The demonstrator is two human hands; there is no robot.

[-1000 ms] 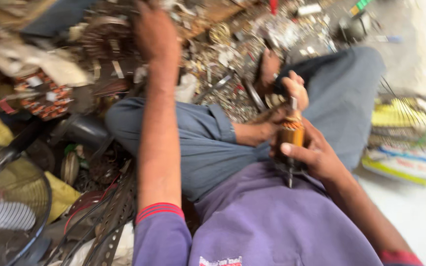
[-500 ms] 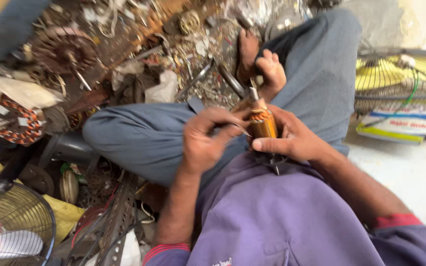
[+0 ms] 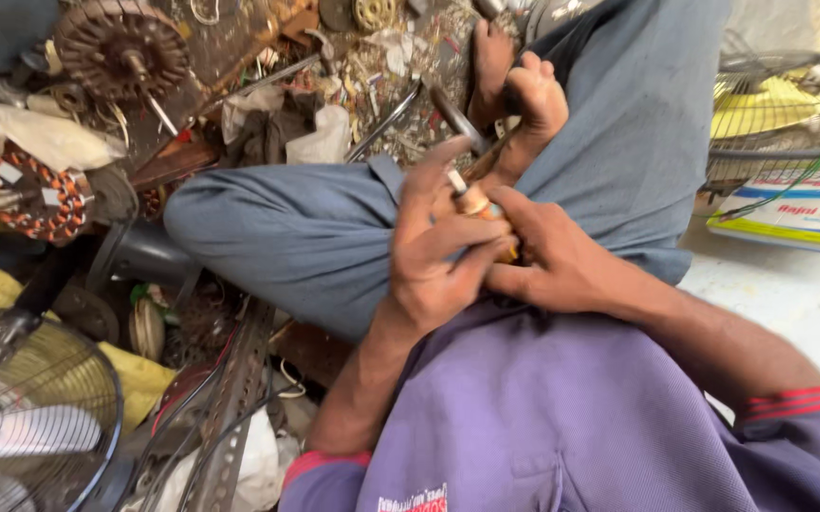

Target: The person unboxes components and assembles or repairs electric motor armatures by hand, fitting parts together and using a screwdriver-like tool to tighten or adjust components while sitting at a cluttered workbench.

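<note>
Fingers [image 3: 448,232] of the left hand [image 3: 429,261] curl around a small copper-coloured motor armature [image 3: 486,213] held over the person's lap, while the right hand [image 3: 547,261] closes on the same part from the other side, so both grips meet on it. Seen from the head camera, the armature lies between the two palms, its long axis running up and away from the body, and its thin steel shaft [image 3: 455,180] pokes out past the left fingertips toward the bare feet [image 3: 519,81]. Neither hand is clearly nearer; both touch it. Beyond the feet lies scrap metal [image 3: 381,57] on the floor. Left of the armature, past the grey-trousered knee [image 3: 267,237], sit a rusty rotor [image 3: 120,47] and a fan guard [image 3: 21,408]; to its right stands another wire fan cage [image 3: 789,104].
</note>
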